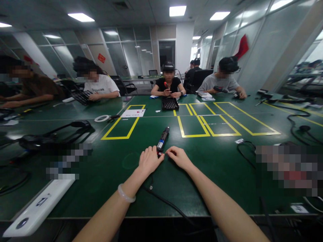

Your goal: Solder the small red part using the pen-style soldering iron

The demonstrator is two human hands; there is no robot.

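Note:
A slim black electric screwdriver (163, 138) with a blue-and-white label and a metal tip lies on the green table, pointing away from me. My left hand (150, 160) is over its near end, fingers bent and thumb toward the right, covering that part. A little red shows beside the left thumb. My right hand (178, 156) is just to the right, its fingers curled inward close to the left thumb. Whatever the right fingertips hold, if anything, is too small to make out. A black cable (166, 202) runs below the hands toward the table's near edge.
Yellow tape rectangles (193, 136) mark the table ahead. A white power strip (40, 205) lies at the left and black headgear (50, 134) beyond it. Across the table, a person holds a red-tipped tool over a black tray (170, 104). Cables lie at the right.

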